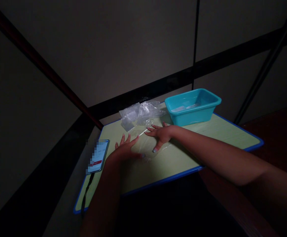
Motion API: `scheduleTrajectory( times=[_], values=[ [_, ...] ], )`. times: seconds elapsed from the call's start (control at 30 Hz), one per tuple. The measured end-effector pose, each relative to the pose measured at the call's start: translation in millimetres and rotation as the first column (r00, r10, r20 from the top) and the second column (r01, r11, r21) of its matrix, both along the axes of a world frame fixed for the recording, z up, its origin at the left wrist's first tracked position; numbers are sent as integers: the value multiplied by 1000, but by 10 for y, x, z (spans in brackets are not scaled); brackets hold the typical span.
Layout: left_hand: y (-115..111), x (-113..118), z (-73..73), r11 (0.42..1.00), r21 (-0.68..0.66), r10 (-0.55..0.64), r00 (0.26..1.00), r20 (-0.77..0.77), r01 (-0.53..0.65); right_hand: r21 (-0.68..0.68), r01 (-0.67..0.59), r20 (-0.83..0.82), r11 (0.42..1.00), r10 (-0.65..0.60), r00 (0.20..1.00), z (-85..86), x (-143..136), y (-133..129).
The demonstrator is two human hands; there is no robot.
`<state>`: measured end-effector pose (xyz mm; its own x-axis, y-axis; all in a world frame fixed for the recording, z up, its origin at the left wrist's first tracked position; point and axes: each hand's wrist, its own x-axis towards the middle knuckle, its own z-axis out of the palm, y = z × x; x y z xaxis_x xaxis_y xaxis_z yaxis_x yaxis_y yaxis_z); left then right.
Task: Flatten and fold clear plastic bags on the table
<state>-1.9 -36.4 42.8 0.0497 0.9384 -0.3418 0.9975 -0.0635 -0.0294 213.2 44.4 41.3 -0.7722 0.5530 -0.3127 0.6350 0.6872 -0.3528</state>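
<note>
While the left hand (124, 150) and right hand (162, 134) are splayed, gripping nothing, over clear plastic (147, 144) lying on the counter (222, 135), uneven pressure could crease or slide it.

Mid-frame, the left grip (124, 151) and right grip (162, 134) spread over clear film (146, 143) on the worktop (178, 162). Crumpled plastic bags (142, 113) lie above centre, a turquoise tub (193, 116) right, a smartphone (102, 154) left.
</note>
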Motion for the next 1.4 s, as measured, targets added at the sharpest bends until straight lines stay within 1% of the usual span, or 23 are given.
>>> scheduleTrajectory(
  times=[0.1,0.17,0.23,0.3,0.37,0.4,0.43,0.5,0.57,0.63,0.73,0.83,0.9,0.97,1.03,1.07,1.13,1.2,1.23,1.3,1.4],
  values=[
    [-3,-24,-12,1000,-3,16,1000,13,-16,-3,-1,16,1000,2,1000,19,7,-4],
    [5,-23,-18,1000,21,14,999,31,-15,11,-7,38,1000,7,999,7,-1,-5],
    [18,-3,-14,995,98,-11,999,43,6,28,-8,29,1000,7,1000,-22,-16,0],
    [36,19,-5,974,228,-27,999,27,20,35,2,-4,999,-1,1000,-56,-32,8],
    [53,20,-1,941,337,11,1000,-10,-7,35,16,-27,999,-15,1000,-81,-43,14],
    [61,10,-4,933,359,45,999,-27,-32,39,22,-27,999,-21,999,-88,-45,15],
    [67,-5,-11,933,354,80,996,-40,-61,45,25,-23,999,-24,999,-90,-46,14],
    [74,-41,-30,951,293,122,991,-49,-102,57,23,-12,998,-23,1000,-80,-44,7],
    [69,-63,-48,968,229,116,992,-48,-102,53,24,-11,998,-24,1000,-60,-39,-4],
    [50,-56,-53,981,182,84,996,-41,-75,35,34,-12,999,-33,999,-38,-33,-15],
    [-2,-12,-29,997,69,24,1000,0,-24,31,39,5,999,-39,999,-17,-23,-22],
    [-58,31,10,998,-2,-66,995,72,67,54,21,7,998,-22,1000,-13,-14,-20],
    [-75,51,29,992,-7,-126,984,123,127,59,17,4,998,-17,1000,-14,-9,-18],
    [-70,66,37,989,7,-146,976,161,146,53,23,-1,998,-23,1000,-18,-4,-16],
    [-46,73,33,993,69,-110,980,165,100,44,26,-21,999,-26,999,-30,5,-11],
    [-30,73,28,990,130,-67,986,152,47,42,26,-35,999,-25,999,-41,10,-6],
    [2,63,11,965,257,21,993,116,-51,32,30,-44,999,-29,999,-72,19,9],
    [24,53,-12,944,316,77,994,80,-98,30,38,-47,999,-37,998,-104,25,26],
    [29,52,-25,945,312,85,994,66,-101,32,38,-48,999,-36,998,-115,27,32],
    [30,63,-49,964,253,71,996,57,-83,40,31,-44,999,-29,999,-119,28,34],
    [16,103,-69,984,177,-5,995,101,-13,46,34,-12,998,-34,999,-84,21,8]
  ],
)
